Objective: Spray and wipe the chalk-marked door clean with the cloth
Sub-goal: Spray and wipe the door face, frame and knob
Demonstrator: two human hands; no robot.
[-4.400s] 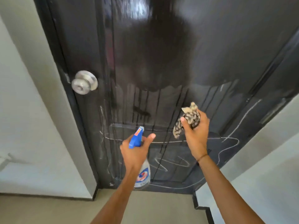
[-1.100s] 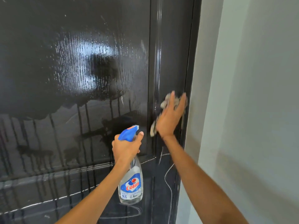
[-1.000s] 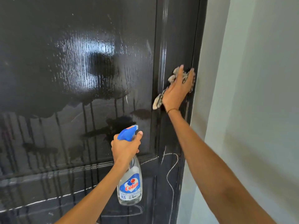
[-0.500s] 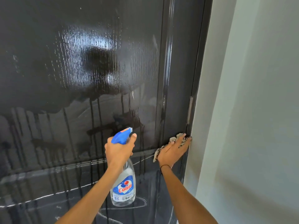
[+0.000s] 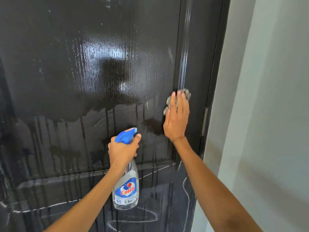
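Observation:
The black door (image 5: 83,64) fills the view, its upper panel wet and glossy, with dark drips running down. White chalk lines (image 5: 41,206) remain on the lower panel. My right hand (image 5: 177,118) lies flat with straight fingers, pressing the grey patterned cloth (image 5: 168,99) against the door near its right edge. The cloth shows only above and left of my fingers. My left hand (image 5: 123,149) grips the neck of a clear spray bottle (image 5: 126,190) with a blue trigger head (image 5: 125,136), held upright in front of the door.
The dark door frame (image 5: 215,81) runs down the right side, with a metal hinge (image 5: 204,121) beside my right hand. A pale wall (image 5: 267,114) stands to the right of the frame.
My right hand has slid the cloth up from the lower right edge of the panel and slightly left. The left hand still holds the bottle in about the same place.

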